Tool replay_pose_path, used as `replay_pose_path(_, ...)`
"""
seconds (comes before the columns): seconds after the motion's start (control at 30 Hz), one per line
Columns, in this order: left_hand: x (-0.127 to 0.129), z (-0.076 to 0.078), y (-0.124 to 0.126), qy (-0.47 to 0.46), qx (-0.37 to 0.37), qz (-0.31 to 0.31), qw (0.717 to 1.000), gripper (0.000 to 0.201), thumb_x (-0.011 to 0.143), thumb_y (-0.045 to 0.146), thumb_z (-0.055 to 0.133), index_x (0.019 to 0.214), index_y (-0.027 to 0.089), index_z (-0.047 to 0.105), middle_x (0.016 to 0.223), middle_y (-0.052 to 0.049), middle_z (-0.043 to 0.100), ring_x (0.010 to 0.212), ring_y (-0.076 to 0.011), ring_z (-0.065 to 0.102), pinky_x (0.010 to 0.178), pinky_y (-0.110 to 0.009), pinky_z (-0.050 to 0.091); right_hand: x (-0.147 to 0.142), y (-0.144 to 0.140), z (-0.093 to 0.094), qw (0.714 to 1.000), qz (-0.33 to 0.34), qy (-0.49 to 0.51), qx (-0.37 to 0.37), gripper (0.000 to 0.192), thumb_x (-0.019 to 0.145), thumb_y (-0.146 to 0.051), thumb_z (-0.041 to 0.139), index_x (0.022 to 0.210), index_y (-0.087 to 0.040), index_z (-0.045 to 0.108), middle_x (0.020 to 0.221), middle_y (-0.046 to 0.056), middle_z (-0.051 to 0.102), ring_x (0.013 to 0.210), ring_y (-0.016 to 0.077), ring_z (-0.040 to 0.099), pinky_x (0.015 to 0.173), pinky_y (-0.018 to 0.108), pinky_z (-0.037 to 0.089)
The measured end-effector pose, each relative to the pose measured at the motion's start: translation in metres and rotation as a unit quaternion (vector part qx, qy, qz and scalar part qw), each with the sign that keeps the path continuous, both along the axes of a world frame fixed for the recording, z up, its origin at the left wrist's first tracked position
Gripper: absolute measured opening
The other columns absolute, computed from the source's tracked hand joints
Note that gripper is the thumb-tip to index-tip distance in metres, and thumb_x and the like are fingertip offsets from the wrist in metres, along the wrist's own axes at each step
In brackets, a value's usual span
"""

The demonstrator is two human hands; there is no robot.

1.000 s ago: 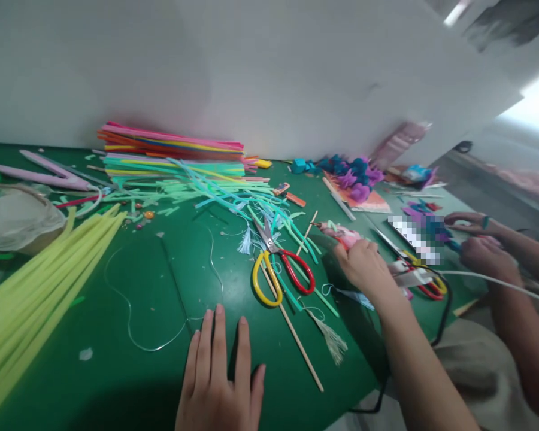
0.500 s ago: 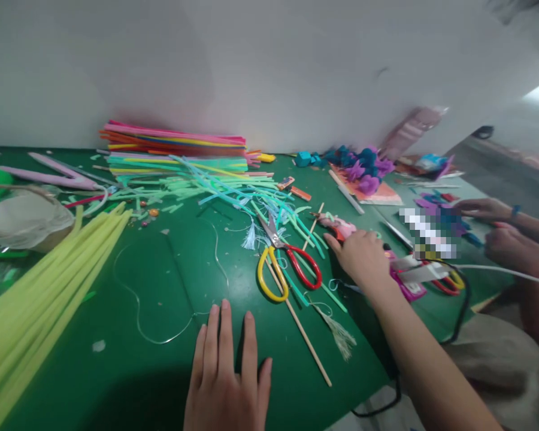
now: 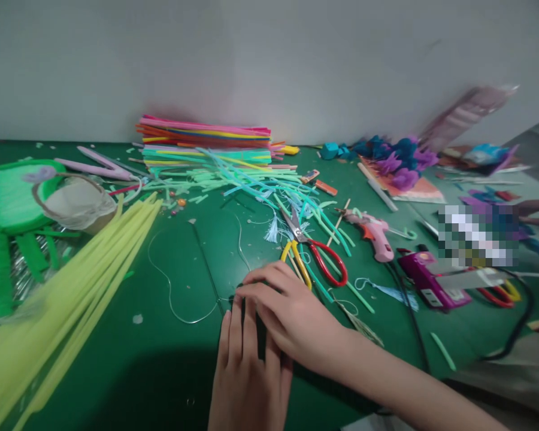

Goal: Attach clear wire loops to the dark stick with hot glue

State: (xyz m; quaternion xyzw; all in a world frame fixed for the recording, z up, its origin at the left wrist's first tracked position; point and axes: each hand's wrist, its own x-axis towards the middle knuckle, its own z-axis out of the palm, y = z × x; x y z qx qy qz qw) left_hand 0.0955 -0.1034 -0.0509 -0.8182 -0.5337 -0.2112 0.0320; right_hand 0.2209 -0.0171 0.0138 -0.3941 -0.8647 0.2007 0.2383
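Craft workshop bench, by the look of it. I'm at a green work table point(image 3: 117, 371) against a plain white wall point(image 3: 269, 60), littered with stacked coloured pipe cleaners point(image 3: 206, 140), long yellow-green stems point(image 3: 72, 299), cut scraps, scissors point(image 3: 312, 254), a pink glue gun point(image 3: 372, 230) and finished purple-blue flowers point(image 3: 399, 161). Another person's hand point(image 3: 536, 209) works at the right edge.

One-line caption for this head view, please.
Both hands, left hand under right hand, meet on the green table beside scissors.
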Motion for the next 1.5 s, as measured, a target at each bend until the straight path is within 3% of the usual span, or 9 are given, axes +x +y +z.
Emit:
replay_pose_path(0.07, 0.001, 0.002, 0.001, -0.002, -0.014, -0.008, 1.000, 0.046, 0.093, 0.029, 0.053, 0.135, 0.009, 0.052, 0.143, -0.025, 0.049, 0.139, -0.0389, 0.039, 0.103, -0.054, 0.048, 0.001, 0.005, -0.010, 1.000, 0.001, 0.011, 0.020, 0.029, 0.095, -0.010, 0.042, 0.108, -0.014, 0.068, 0.107, 0.011, 0.067, 0.100, 0.0210, 0.055, 0.090, 0.040, 0.054)
replay_pose_path(0.2, 0.009, 0.005, 0.003, -0.040, -0.038, 0.036, 0.998, 0.042, 0.094, 0.028, 0.053, 0.132, 0.010, 0.055, 0.144, -0.024, 0.049, 0.141, -0.0376, 0.038, 0.105, -0.055, 0.046, 0.005, 0.012, -0.023, 0.999, 0.007, 0.045, 0.015, 0.028, 0.094, -0.009, 0.045, 0.110, -0.017, 0.067, 0.106, 0.009, 0.070, 0.102, 0.0200, 0.057, 0.090, 0.041, 0.054)
replay_pose_path(0.33, 0.000, 0.013, 0.003, -0.027, 0.023, 0.005, 0.999, 0.039, 0.090, 0.022, 0.059, 0.126, 0.007, 0.059, 0.141, -0.025, 0.051, 0.138, -0.0377, 0.043, 0.104, -0.051, 0.047, 0.008, 0.013, -0.029, 0.998, 0.023, 0.051, 0.003, 0.026, 0.092, -0.008, 0.048, 0.109, -0.017, 0.067, 0.104, 0.008, 0.071, 0.100, 0.0189, 0.059, 0.089, 0.039, 0.054)
replay_pose_path(0.4, -0.020, 0.022, 0.006, -0.015, 0.066, -0.035, 0.997, 0.036, 0.088, 0.023, 0.062, 0.122, 0.010, 0.062, 0.133, -0.021, 0.058, 0.134, -0.0377, 0.047, 0.102, -0.051, 0.048, 0.009, 0.013, -0.030, 0.999, 0.033, 0.039, 0.005, 0.027, 0.092, -0.009, 0.049, 0.110, -0.016, 0.067, 0.106, 0.009, 0.070, 0.101, 0.0196, 0.058, 0.090, 0.039, 0.053)
replay_pose_path(0.53, -0.079, 0.039, 0.022, 0.022, 0.043, -0.071, 0.996, 0.031, 0.091, 0.022, 0.059, 0.121, 0.016, 0.062, 0.118, -0.012, 0.067, 0.122, -0.0314, 0.057, 0.099, -0.049, 0.049, 0.007, 0.012, -0.030, 0.999, 0.038, 0.007, 0.015, 0.023, 0.094, -0.015, 0.051, 0.109, -0.016, 0.067, 0.106, 0.011, 0.067, 0.099, 0.0210, 0.056, 0.088, 0.039, 0.050)
replay_pose_path(0.7, -0.125, 0.036, 0.050, 0.015, -0.039, -0.072, 0.997, 0.024, 0.096, 0.032, 0.050, 0.111, 0.021, 0.065, 0.109, -0.009, 0.067, 0.109, -0.0280, 0.061, 0.095, -0.050, 0.049, -0.003, 0.014, -0.028, 0.999, 0.032, -0.025, 0.021, 0.021, 0.096, -0.027, 0.053, 0.104, -0.016, 0.069, 0.100, 0.010, 0.065, 0.094, 0.0215, 0.052, 0.085, 0.039, 0.046)
replay_pose_path(0.93, -0.125, 0.026, 0.063, -0.020, -0.055, -0.123, 0.991, 0.020, 0.097, 0.029, 0.050, 0.106, 0.020, 0.065, 0.101, -0.007, 0.068, 0.099, -0.0276, 0.060, 0.087, -0.047, 0.048, -0.008, 0.025, -0.027, 0.997, 0.065, -0.051, 0.007, 0.018, 0.097, -0.018, 0.048, 0.095, -0.013, 0.065, 0.100, 0.011, 0.066, 0.094, 0.0219, 0.051, 0.084, 0.039, 0.044)
replay_pose_path(1.2, -0.122, 0.024, 0.063, -0.058, -0.070, -0.105, 0.990, 0.012, 0.091, 0.014, 0.060, 0.102, 0.019, 0.061, 0.099, -0.006, 0.060, 0.101, -0.0238, 0.055, 0.088, -0.043, 0.045, -0.005, 0.027, -0.031, 0.990, 0.091, -0.098, 0.044, 0.013, 0.092, -0.009, 0.050, 0.097, -0.013, 0.062, 0.102, 0.010, 0.064, 0.092, 0.0217, 0.052, 0.080, 0.037, 0.043)
replay_pose_path(1.5, -0.123, 0.022, 0.063, -0.089, -0.084, -0.111, 0.986, 0.009, 0.093, 0.021, 0.059, 0.102, 0.019, 0.061, 0.100, -0.006, 0.059, 0.102, -0.0238, 0.053, 0.088, -0.042, 0.044, -0.004, 0.026, -0.035, 0.990, 0.095, -0.082, 0.070, 0.015, 0.097, -0.015, 0.051, 0.104, -0.014, 0.064, 0.096, 0.007, 0.067, 0.093, 0.0209, 0.053, 0.075, 0.035, 0.039)
